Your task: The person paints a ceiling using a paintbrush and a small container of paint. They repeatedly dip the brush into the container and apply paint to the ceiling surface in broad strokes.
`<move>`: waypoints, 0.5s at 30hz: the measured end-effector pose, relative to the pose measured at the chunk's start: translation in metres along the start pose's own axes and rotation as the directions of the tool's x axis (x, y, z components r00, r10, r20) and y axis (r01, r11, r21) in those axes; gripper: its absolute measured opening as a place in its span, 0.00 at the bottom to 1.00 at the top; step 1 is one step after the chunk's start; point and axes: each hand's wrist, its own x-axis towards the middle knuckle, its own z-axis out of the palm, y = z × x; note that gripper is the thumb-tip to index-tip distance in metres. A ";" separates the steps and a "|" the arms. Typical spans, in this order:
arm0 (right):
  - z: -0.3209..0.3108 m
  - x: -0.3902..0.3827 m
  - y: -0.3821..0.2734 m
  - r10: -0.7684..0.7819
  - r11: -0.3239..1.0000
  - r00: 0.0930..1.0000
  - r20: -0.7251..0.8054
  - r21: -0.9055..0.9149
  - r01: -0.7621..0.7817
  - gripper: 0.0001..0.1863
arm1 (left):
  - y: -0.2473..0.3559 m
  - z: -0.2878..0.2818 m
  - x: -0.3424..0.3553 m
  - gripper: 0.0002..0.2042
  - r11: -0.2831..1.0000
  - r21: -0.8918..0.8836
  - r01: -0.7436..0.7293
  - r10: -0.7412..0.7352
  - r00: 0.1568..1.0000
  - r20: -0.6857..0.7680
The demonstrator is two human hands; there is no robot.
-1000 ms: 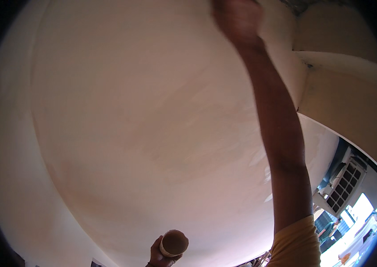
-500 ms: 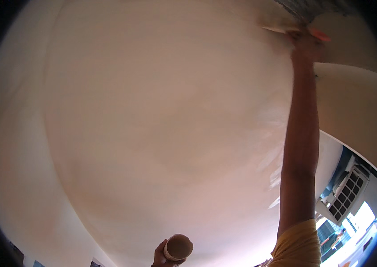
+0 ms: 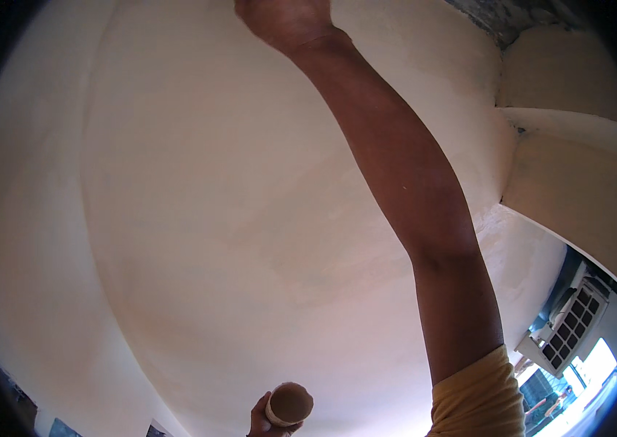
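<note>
Curving down the far left: a pale wall strip, smooth and matte, its seam bowed by the lens. Small dark and bluish flat pieces at its lower end, too small to identify.

Next, a broad pale surface, looks like plaster: mostly even, faint tan blotches, soft sheen. Can't tell wall or ceiling.

Bottom, just left of centre: left hand holding a cup. Round mouth toward camera, slightly uneven rim, brownish inside, light outer side. Thumb up the left side, fingers wrapped low around it, pressed to the wall of the cup. Contents unclear.

Top, roughly above the cup: right hand, cut by the frame edge. Fingers out of sight, can't tell spread or closed, or what they hold. Bare forearm runs diagonally down to a mustard sleeve, bunched cloth.

Right side: rough grey patch, crumbly, up in the corner. Below it a tan ledge, straight edges bent. Lower right, white frame with a grid of dark squares, then a person, small, beside bright glare.
</note>
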 end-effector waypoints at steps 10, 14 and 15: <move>-0.202 -0.001 0.213 0.446 0.864 0.876 -0.182 -0.170 -0.475 0.08 | 0.037 0.013 -0.004 0.22 0.847 -0.346 0.403 -0.398 0.913 0.086; -0.200 -0.050 0.176 -0.005 0.928 0.993 0.117 -0.370 0.048 0.09 | 0.055 0.029 0.000 0.22 0.801 -0.370 0.471 -0.499 0.867 0.024; -0.186 -0.065 0.153 -0.124 0.918 0.971 0.205 -0.347 0.190 0.09 | 0.055 0.032 0.002 0.23 0.811 -0.358 0.463 -0.500 0.866 -0.013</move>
